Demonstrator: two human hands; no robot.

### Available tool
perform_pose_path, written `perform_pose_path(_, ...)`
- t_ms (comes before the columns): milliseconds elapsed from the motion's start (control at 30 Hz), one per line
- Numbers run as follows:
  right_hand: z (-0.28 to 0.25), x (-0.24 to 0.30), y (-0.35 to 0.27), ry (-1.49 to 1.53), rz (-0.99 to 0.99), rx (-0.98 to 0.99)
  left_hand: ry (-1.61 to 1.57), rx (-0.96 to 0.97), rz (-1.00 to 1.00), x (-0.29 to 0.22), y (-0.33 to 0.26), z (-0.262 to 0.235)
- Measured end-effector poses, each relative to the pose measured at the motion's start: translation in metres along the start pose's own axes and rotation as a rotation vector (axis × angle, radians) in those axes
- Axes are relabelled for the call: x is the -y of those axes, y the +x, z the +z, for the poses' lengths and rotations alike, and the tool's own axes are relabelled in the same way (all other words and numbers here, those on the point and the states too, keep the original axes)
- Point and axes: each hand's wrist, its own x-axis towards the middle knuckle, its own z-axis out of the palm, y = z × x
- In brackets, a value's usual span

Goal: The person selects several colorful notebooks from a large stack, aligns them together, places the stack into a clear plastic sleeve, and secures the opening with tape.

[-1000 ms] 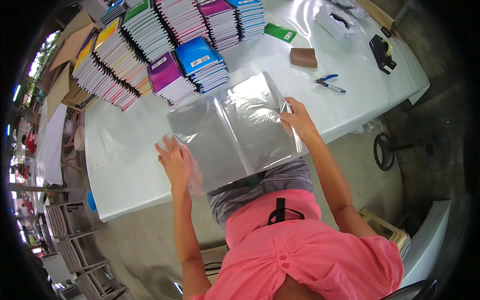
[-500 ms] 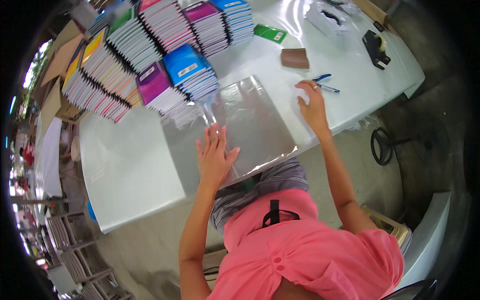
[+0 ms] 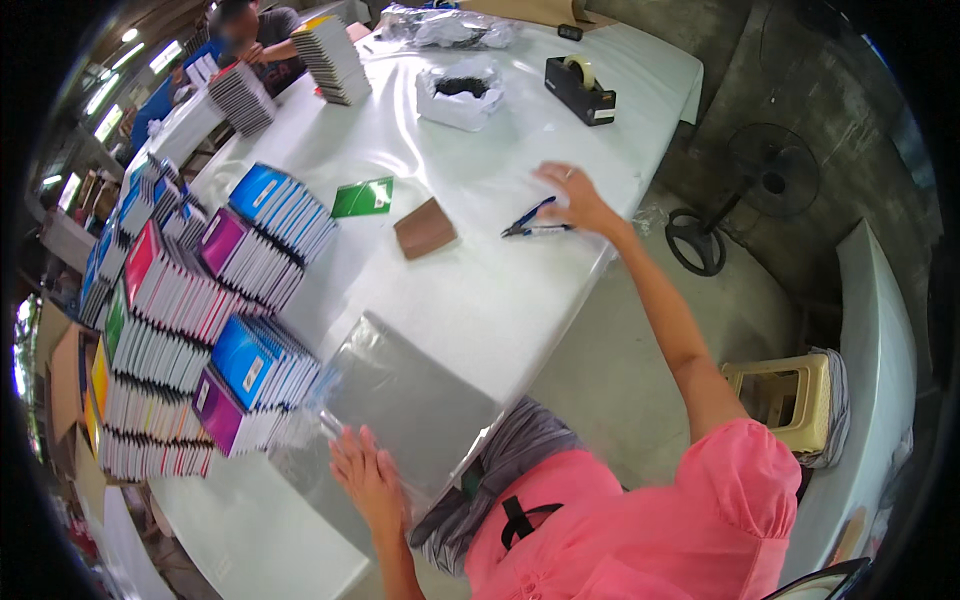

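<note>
My left hand (image 3: 368,476) lies flat, fingers spread, on a clear plastic sheet (image 3: 405,400) spread over the near edge of the white table (image 3: 480,290). My right hand (image 3: 572,195) reaches far across the table, fingers apart, right beside blue-handled pens (image 3: 532,220); it holds nothing that I can see. Stacks of colourful notebooks (image 3: 220,330) stand just left of the plastic sheet.
A brown card (image 3: 425,228) and a green card (image 3: 363,197) lie mid-table. A black tape dispenser (image 3: 580,88) and a white bag (image 3: 460,95) sit farther back. Another person (image 3: 250,35) works at the far end. A floor fan (image 3: 740,195) and a stool (image 3: 785,390) stand to the right.
My right hand left the plastic sheet and stretched out to the pens. My left hand slid along the sheet toward its near edge. My head turned, shifting the whole view.
</note>
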Motion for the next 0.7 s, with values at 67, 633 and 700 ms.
perform_pose_path(67, -0.017, -0.072, 0.024, 0.034, 0.253, -0.336, 0.005, 0.01, -0.007, -0.004, 0.001, 0.002)
perform_pose_path(633, 0.002, -0.196, 0.098, -0.238, 0.761, -0.46, 0.072, 0.021, -0.061, -0.012, 0.003, -0.009)
perform_pose_path(700, -0.004, -0.17, 0.098, -0.18, 0.778, -0.492, 0.076, 0.013, -0.053, -0.011, 0.004, -0.009)
